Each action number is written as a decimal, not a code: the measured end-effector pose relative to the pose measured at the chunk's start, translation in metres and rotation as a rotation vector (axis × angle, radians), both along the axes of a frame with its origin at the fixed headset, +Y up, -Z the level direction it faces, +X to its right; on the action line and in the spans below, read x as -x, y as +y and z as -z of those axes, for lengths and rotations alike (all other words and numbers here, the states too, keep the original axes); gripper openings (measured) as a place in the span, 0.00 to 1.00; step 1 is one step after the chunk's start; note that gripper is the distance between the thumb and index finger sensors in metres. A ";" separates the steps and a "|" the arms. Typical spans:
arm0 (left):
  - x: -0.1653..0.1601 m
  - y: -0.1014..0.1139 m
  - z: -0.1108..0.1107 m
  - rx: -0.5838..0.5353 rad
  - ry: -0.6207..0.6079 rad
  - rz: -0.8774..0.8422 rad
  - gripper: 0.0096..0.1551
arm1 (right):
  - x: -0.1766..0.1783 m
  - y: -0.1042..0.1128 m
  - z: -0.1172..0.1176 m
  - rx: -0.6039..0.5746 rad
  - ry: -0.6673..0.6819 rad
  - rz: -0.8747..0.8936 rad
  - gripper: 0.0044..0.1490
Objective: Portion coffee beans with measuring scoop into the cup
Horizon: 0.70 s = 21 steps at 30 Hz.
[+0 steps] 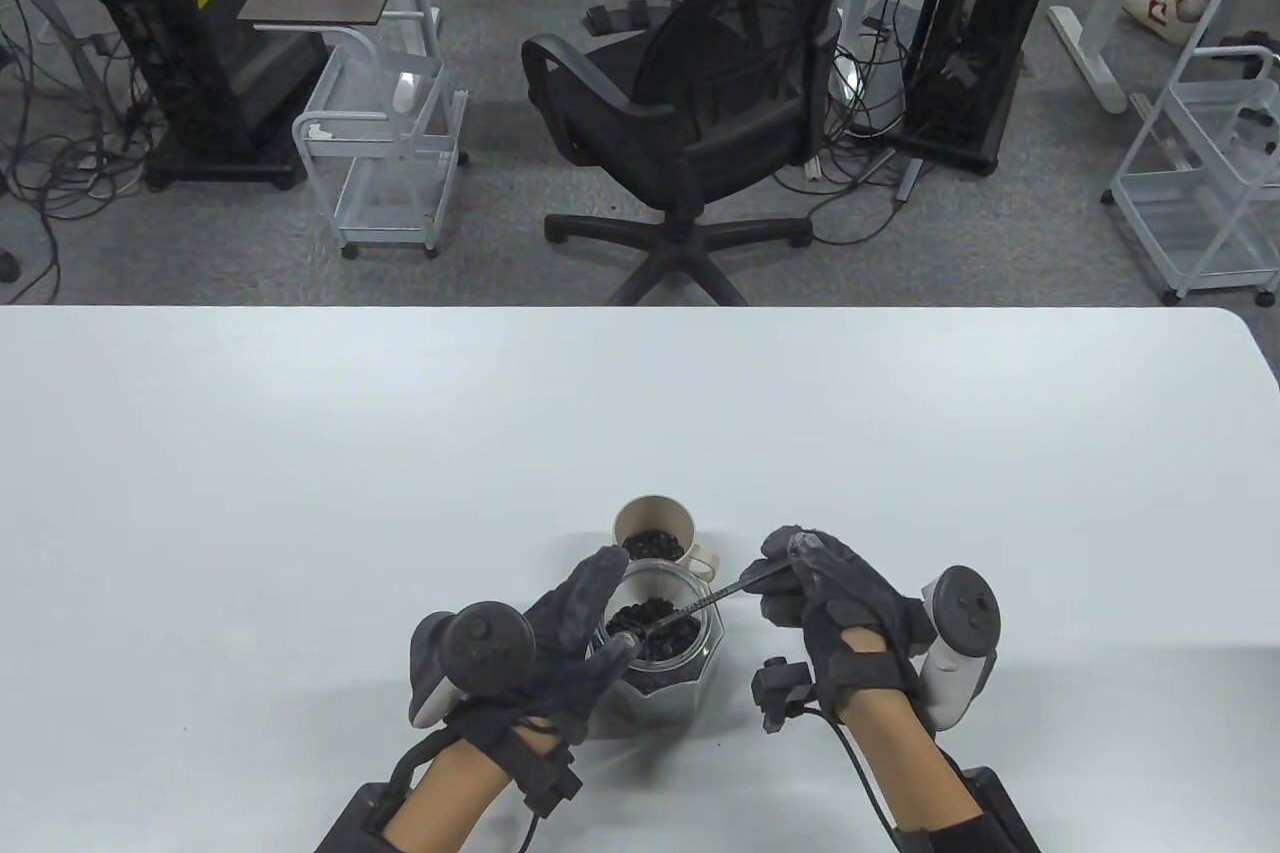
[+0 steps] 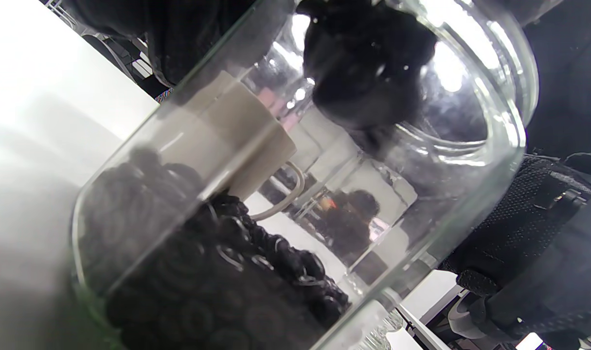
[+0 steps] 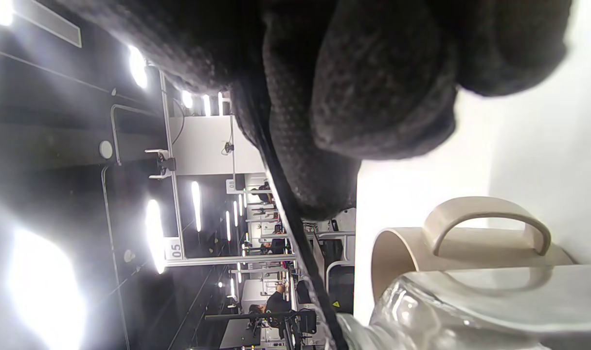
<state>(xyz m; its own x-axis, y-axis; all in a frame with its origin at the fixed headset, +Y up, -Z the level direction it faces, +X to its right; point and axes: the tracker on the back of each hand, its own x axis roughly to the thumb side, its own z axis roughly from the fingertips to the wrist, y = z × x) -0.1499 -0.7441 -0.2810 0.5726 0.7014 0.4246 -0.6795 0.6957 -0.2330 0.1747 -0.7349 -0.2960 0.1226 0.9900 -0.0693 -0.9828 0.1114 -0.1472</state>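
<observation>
Right hand (image 1: 835, 608) pinches the far end of the scoop handle (image 1: 722, 595) between curled fingertips; in the right wrist view the handle (image 3: 285, 204) runs as a thin dark bar out from under the gloved fingers (image 3: 373, 82). From that pinch the handle slopes down and to the left, across the jar rim, and the scoop bowl (image 1: 630, 638) sits inside the glass jar (image 1: 700, 658), low among the coffee beans (image 1: 665, 623). Whether the bowl is loaded cannot be told.

Left hand (image 1: 560, 638) wraps the jar from its left side, fingers curled round the wall and reaching up to the rim. Left wrist view: glass wall (image 2: 470, 204) directly against the palm side, beans (image 2: 217, 291) heaped in the lower part of the jar.

Cup (image 1: 655, 533): beige, handle pointing right, standing on the white table (image 1: 300, 493) just beyond the jar, touching or nearly touching it; cannot tell which. It lies just beyond the left fingertips and to the left of the right-hand pinch. Dark beans already lie in the cup bottom (image 1: 653, 546). Right wrist view shows the cup handle (image 3: 485, 218) just behind the jar shoulder (image 3: 421, 301), below the pinching fingers.
</observation>
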 end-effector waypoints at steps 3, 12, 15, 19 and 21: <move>0.000 0.000 0.000 0.000 0.000 0.000 0.53 | -0.003 -0.001 0.001 0.012 -0.008 0.019 0.25; 0.000 0.000 0.000 0.000 0.000 0.000 0.53 | -0.011 -0.003 0.002 0.026 -0.032 0.053 0.25; 0.000 0.000 0.000 0.001 0.000 0.000 0.53 | -0.013 -0.003 0.003 0.032 -0.034 0.061 0.25; 0.000 0.000 0.000 0.002 0.000 0.000 0.53 | -0.015 -0.003 0.003 0.039 -0.038 0.077 0.25; 0.000 0.000 0.000 0.001 0.000 0.002 0.53 | -0.017 -0.003 0.003 0.043 -0.043 0.084 0.25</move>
